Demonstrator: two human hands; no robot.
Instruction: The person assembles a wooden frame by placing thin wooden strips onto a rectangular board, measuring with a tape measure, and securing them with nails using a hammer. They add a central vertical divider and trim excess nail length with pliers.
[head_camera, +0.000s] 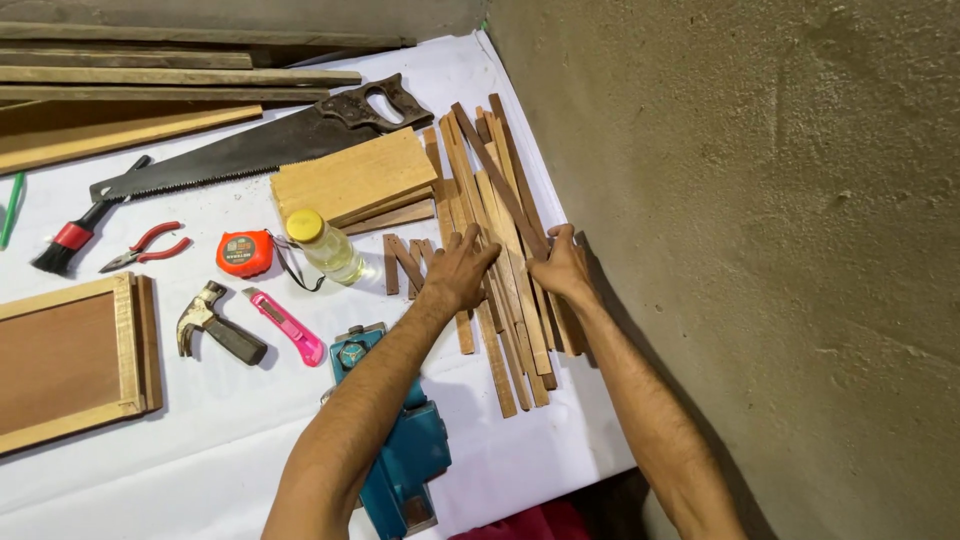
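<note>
Wooden strips lie in a loose heap at the right edge of the white sheet, close to the rough wall; both hands rest on them. Going from the left: a shallow wooden frame sits at the sheet's left edge; a black brush with a red band lies above it; red-handled pliers lie just beside the brush; a hammer lies below the pliers; an orange tape measure sits near a pink utility knife; a handsaw stretches across the top, its handle touching a stack of pale wood blocks; a clear bottle with a yellow cap lies below the blocks; a blue power planer lies under the left forearm. The left hand presses flat on the strips, fingers spread and clasping nothing; the right hand rests just beside it on the same heap, fingers curled over the strips' outer edge, though whether it actually grips one I cannot tell.
</note>
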